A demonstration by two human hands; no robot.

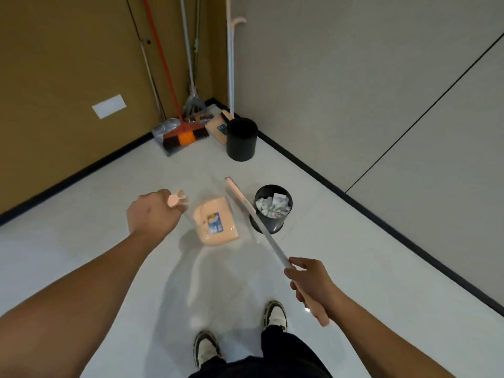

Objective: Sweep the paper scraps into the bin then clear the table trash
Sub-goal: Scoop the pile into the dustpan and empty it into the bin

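floor [354, 268]: glossy white | standing on it: bin of paper scraps [273, 208], black bin [241, 139], shoes [275, 315]

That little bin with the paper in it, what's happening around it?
A person stands over the small black bin, which already holds paper scraps. Their left hand grips the handle of a peach dustpan beside the bin, and their right hand holds a broom handle that crosses in front of the bin. A second black bin and more brooms stand in the corner.

Head-worn view, downward over floor [109, 214]
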